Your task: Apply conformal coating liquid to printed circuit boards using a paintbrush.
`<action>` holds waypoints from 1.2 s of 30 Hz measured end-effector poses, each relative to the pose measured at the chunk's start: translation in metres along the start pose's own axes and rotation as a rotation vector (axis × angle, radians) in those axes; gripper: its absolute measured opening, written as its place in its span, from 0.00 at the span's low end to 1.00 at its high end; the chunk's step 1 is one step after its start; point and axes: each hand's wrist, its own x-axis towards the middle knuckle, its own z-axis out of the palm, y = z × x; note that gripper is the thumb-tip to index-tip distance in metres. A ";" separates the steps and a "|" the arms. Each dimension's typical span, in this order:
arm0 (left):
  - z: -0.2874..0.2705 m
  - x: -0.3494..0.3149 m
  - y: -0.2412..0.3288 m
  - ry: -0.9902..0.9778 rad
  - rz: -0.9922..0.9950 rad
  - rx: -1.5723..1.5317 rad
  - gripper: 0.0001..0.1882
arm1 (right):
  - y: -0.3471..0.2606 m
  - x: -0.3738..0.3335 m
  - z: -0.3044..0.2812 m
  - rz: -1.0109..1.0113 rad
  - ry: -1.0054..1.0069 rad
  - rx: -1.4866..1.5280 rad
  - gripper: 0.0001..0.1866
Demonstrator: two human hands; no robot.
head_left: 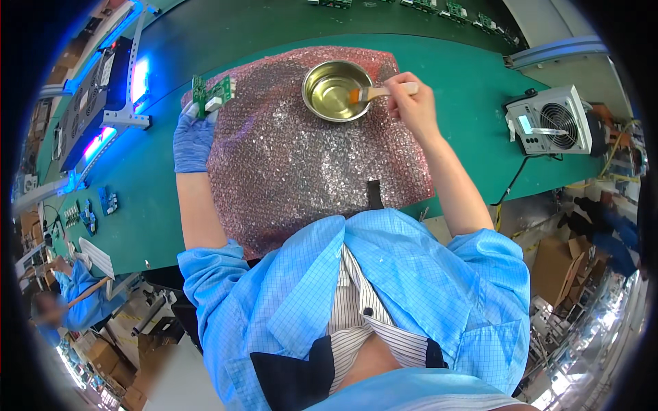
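In my right hand (412, 103), bare and closed, is the pale handle of a flat paintbrush (373, 93). Its orange-brown bristles reach over the rim into a round metal bowl (308, 103) that holds a clear yellowish liquid (330, 96). My left hand (194, 142), in a blue knit glove, grips a green circuit board (218, 92) with white parts on it, upright at the far left corner of the mat. Most of the left fingers are behind the board. Beneath the bowl lies a pinkish bubble-wrap sheet (295, 164).
A framed unit with glowing blue lamps (103, 103) stands on the left of the green table (473, 89). At right is a white device with a fan (552, 123). More circuit boards (421, 5) line the far edge, and small blue parts (107, 200) lie left. Another person (86, 294) sits lower left.
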 end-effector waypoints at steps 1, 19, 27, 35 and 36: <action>0.003 -0.001 -0.002 -0.057 0.008 0.028 0.16 | -0.003 0.000 -0.007 0.006 0.008 0.033 0.09; 0.131 -0.049 -0.055 -0.448 -0.262 0.485 0.22 | -0.058 -0.010 -0.008 -0.249 -0.458 0.123 0.12; 0.140 -0.058 -0.055 -0.507 -0.282 0.637 0.20 | -0.062 -0.005 0.008 -0.228 -0.530 -0.017 0.11; 0.145 -0.062 -0.055 -0.481 -0.262 0.577 0.16 | -0.062 -0.002 0.006 -0.236 -0.488 -0.128 0.11; 0.145 -0.061 -0.056 -0.453 -0.244 0.539 0.16 | -0.060 -0.004 0.005 -0.235 -0.461 -0.126 0.11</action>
